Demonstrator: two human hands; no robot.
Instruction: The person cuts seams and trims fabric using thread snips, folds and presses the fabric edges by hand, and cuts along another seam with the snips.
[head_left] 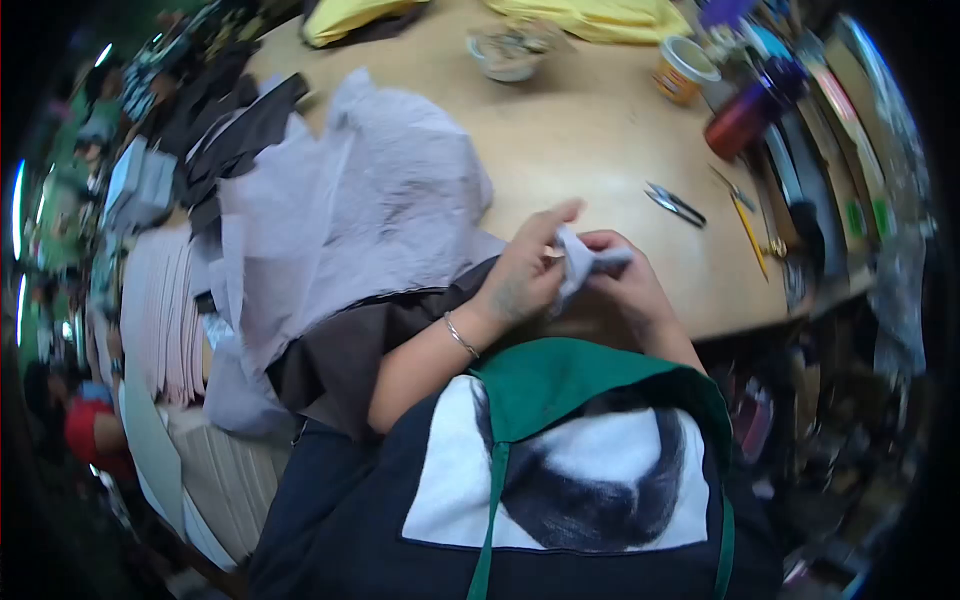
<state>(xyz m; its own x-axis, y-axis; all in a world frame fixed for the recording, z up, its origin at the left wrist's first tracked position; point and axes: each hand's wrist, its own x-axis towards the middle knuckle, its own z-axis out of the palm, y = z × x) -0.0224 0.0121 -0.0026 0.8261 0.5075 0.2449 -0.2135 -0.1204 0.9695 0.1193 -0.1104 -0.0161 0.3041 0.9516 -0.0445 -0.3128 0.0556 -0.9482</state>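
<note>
Small pale cloth [575, 262] is sitting bunched in the head view, left hand [527, 270] and right hand [628, 277] both gripping it over the table [560, 140]. Close finger-work seems to be underway, any next move probably calling for steady two-handed control.

Left forearm [425, 372]: inclined upward and to the right, elbow bent. Left grip [525, 270]: back turned to the camera, one finger extended toward the upper right, the others bent. Right forearm [670, 335]: inclined upward and to the left, partly visible. Right grip [622, 275]: fingers curled inward in a pinch. Both grips are positioned near each other, ahead of the torso.
</note>
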